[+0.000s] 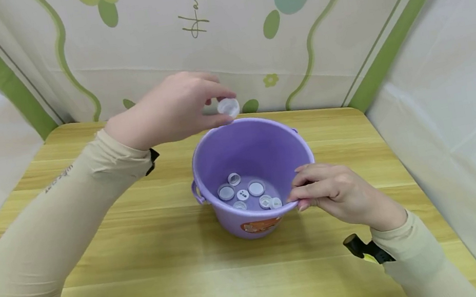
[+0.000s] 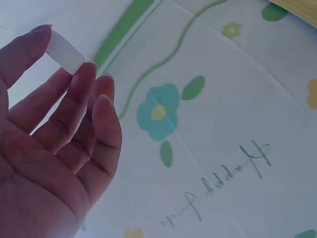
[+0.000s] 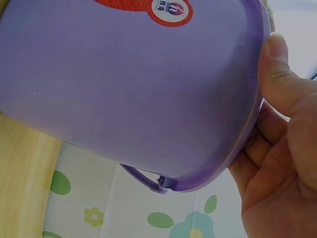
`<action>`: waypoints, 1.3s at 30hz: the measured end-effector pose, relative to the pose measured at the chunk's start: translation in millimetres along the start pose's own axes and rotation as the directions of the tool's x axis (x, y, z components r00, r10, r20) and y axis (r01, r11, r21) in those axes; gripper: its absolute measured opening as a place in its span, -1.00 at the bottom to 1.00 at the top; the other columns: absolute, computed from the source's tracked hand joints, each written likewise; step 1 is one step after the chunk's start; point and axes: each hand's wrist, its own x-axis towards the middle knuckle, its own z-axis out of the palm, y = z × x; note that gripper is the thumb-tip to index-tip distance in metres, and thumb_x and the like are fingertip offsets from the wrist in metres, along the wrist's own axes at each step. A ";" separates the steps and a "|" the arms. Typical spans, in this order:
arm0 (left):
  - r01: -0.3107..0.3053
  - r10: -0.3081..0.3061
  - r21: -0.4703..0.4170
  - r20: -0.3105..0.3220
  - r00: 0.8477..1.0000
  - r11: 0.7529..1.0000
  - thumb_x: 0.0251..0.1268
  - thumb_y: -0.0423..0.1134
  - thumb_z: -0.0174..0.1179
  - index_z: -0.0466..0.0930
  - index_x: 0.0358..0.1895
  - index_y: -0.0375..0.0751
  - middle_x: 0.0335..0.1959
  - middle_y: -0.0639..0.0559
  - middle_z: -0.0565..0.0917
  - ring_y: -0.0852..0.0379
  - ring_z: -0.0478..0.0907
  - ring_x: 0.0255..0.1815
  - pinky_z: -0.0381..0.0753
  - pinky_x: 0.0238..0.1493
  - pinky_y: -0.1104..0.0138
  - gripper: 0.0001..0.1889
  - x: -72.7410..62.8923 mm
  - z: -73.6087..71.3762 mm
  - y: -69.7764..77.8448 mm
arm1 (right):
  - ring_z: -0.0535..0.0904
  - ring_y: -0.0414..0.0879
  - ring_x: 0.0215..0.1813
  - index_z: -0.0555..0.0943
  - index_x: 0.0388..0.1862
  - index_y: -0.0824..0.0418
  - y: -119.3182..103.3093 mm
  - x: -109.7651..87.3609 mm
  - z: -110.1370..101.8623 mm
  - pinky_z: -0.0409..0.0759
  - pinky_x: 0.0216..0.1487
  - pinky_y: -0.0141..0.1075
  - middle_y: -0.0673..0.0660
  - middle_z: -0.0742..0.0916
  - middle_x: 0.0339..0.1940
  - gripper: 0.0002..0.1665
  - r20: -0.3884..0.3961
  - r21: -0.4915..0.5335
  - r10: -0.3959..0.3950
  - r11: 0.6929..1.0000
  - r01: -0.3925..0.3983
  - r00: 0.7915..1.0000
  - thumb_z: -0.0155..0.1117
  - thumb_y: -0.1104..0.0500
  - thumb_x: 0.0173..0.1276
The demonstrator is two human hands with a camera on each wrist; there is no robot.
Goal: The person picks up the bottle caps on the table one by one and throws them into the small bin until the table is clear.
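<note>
Above the far rim of a purple bucket (image 1: 255, 140), my left hand (image 1: 180, 107) pinches a white bottle cap (image 1: 229, 108) between thumb and fingers. The left wrist view shows that cap (image 2: 66, 52) edge-on at the fingertips. My right hand (image 1: 339, 195) grips the bucket's near right rim, with the thumb on the outer wall and the fingers over the edge in the right wrist view. Several white caps (image 1: 256, 188) lie spread over the bucket's bottom. The bucket stands upright, and an orange-red sticker (image 1: 260, 225) marks its near side.
The bucket stands on a wood-grain table (image 1: 161, 285). Behind it hangs a pale cloth (image 1: 146, 43) printed with flowers and green lines. White sheeting (image 1: 456, 82) hangs on both sides. The bucket's handle (image 1: 197, 192) hangs down at its left.
</note>
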 end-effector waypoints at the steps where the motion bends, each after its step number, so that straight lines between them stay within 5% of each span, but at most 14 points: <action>1: -0.016 0.016 0.006 0.011 1.000 1.000 0.26 -0.12 0.37 0.68 0.11 -0.18 -0.02 -0.05 0.67 0.01 0.59 -0.14 0.55 -0.08 0.17 -0.61 2.8 -1.2 4.4 | 0.62 -0.03 -0.17 0.75 -0.23 0.25 0.1 0.3 -0.1 0.50 0.22 -0.14 0.07 0.70 -0.26 -0.78 0.001 -0.002 0.001 1.000 -0.001 1.000 0.29 0.11 0.40; 18: -0.132 0.129 0.025 0.084 0.988 0.991 0.28 -0.10 0.36 0.68 0.09 -0.19 -0.13 0.00 0.63 0.08 0.56 -0.11 0.53 -0.01 0.18 -0.63 32.3 -4.4 42.5 | 0.62 -0.04 -0.18 0.74 -0.21 0.23 -0.5 2.4 1.0 0.49 0.21 -0.16 0.09 0.69 -0.25 -0.79 0.002 -0.001 -0.006 1.000 0.006 1.000 0.28 0.12 0.41; 24: -0.140 0.135 0.037 0.113 0.984 0.989 0.29 -0.10 0.35 0.69 0.04 -0.16 -0.21 0.03 0.60 0.10 0.52 -0.17 0.52 -0.10 0.22 -0.67 36.1 -2.1 46.1 | 0.63 -0.02 -0.20 0.74 -0.24 0.25 -1.1 2.6 2.5 0.48 0.24 -0.19 0.09 0.70 -0.27 -0.76 -0.023 -0.001 -0.010 1.000 0.010 1.000 0.26 0.10 0.42; 32: -0.141 0.134 0.023 0.190 0.972 0.990 0.24 -0.10 0.40 0.64 0.16 -0.16 -0.06 0.01 0.62 0.10 0.53 -0.02 0.50 0.06 0.26 -0.55 34.2 3.5 45.6 | 0.63 -0.02 -0.18 0.75 -0.22 0.24 -1.5 3.8 2.5 0.50 0.20 -0.21 0.09 0.71 -0.25 -0.75 -0.009 0.001 -0.004 1.000 0.005 1.000 0.25 0.09 0.43; 39: -0.096 0.090 0.026 0.187 0.978 0.995 0.25 -0.09 0.39 0.61 0.22 -0.17 0.01 0.00 0.62 0.09 0.54 0.04 0.49 0.12 0.22 -0.51 26.9 1.7 41.4 | 0.63 0.01 -0.16 0.75 -0.20 0.22 -1.2 2.4 2.5 0.51 0.17 -0.20 0.08 0.71 -0.24 -0.77 -0.003 -0.004 0.000 1.000 0.000 1.000 0.26 0.10 0.43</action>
